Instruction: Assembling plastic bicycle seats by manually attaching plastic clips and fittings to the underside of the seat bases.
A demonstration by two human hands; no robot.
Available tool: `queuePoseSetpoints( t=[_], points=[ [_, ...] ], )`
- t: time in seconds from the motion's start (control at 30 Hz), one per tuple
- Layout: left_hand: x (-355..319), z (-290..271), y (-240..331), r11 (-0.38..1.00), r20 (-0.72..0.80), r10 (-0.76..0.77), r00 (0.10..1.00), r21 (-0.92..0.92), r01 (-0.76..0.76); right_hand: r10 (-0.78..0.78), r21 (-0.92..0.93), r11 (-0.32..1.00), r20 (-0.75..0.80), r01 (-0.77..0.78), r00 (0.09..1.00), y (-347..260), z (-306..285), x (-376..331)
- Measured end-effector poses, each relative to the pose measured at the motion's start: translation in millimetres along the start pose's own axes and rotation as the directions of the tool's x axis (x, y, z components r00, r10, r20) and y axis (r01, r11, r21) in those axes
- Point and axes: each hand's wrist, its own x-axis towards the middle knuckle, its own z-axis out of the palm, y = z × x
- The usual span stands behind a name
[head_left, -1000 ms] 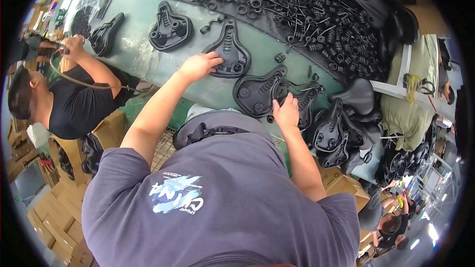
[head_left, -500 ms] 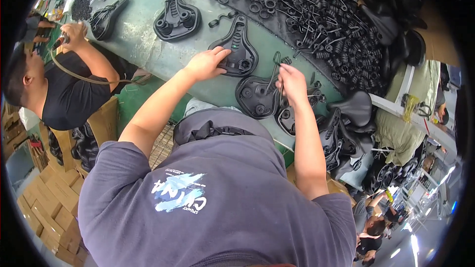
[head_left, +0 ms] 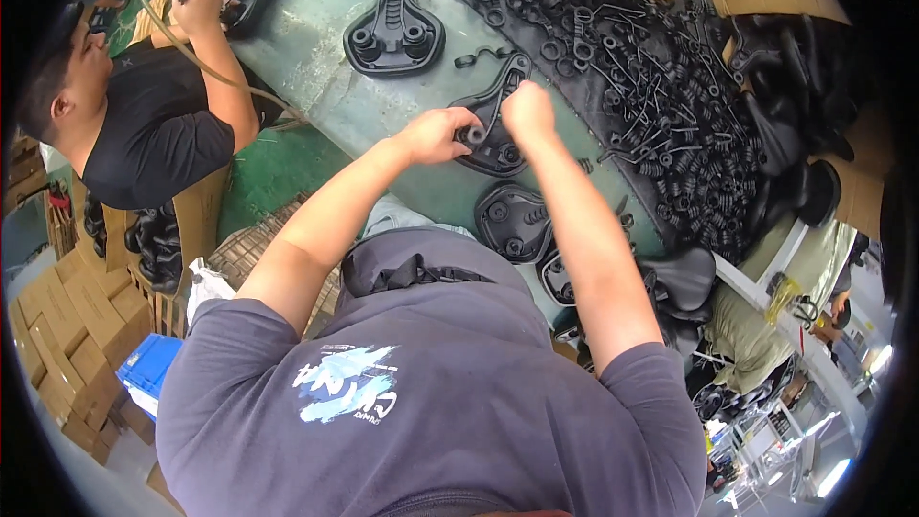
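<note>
A black bicycle saddle base (head_left: pixel 502 155) lies underside up on the bench in front of me. My left hand (head_left: pixel 436 136) is at its left edge, thumb and forefinger closed round a small dark coil spring (head_left: pixel 476 135). Over the narrow end of the base, my right hand (head_left: pixel 528 117) is closed on a thin bent metal rod (head_left: pixel 495 113), which slants down toward the spring. My fingers hide the upper part of the rod. Just nearer to me lies another upturned saddle base (head_left: pixel 512 222), partly overlapping a further one (head_left: pixel 557 278).
Springs and bent rods (head_left: pixel 651 86) are heaped on a dark mat at the right. Another saddle base (head_left: pixel 392 29) lies farther along the green bench (head_left: pixel 316 48). At the left, a co-worker (head_left: pixel 158 124) holds a hosed tool at a saddle. Finished-looking saddles (head_left: pixel 678 278) sit at the right.
My right hand has carried the bent rod leftward and up onto the saddle base. My left hand has shifted from resting on the base to pinching the spring. The co-worker's tool has reached a saddle.
</note>
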Motion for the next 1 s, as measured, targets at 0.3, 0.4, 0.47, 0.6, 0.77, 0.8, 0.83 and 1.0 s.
queuePoseSetpoints(
  t=[0.3,0.4,0.47,0.6,0.77,0.8,0.83,1.0],
  points=[
    [29,12,25,0.987,-0.413,-0.148,0.898,-0.01,0.158,0.044,0.041,0.998,-0.124,-0.039,0.991,9,-2,-50],
    [62,40,45,0.92,-0.448,-0.264,0.854,0.15,0.363,-0.035,0.081,0.995,-0.291,0.061,0.956,17,30,-66],
    [69,46,29,0.951,-0.52,-0.135,0.843,0.173,0.258,-0.005,0.096,0.995,-0.342,0.041,0.94,19,35,-56],
    [82,47,34,0.925,-0.494,-0.175,0.852,0.214,0.314,0.043,0.079,0.997,-0.32,-0.019,0.946,23,23,-54],
    [72,20,8,0.785,0.006,-0.618,0.786,-0.047,0.617,0.035,0.352,0.935,-0.228,0.049,0.973,70,10,-94],
    [69,9,25,0.773,0.162,-0.633,0.757,0.079,0.629,0.027,0.373,0.925,-0.26,0.075,0.965,93,2,-118],
    [43,6,-41,0.815,0.042,-0.578,0.815,0.066,0.575,-0.125,0.272,0.936,-0.336,0.224,0.933,88,-2,-131],
    [6,-27,-41,0.889,-0.126,-0.446,0.886,0.054,0.455,0.023,0.075,0.997,-0.518,0.018,0.855,167,-17,-249]
  ],
)
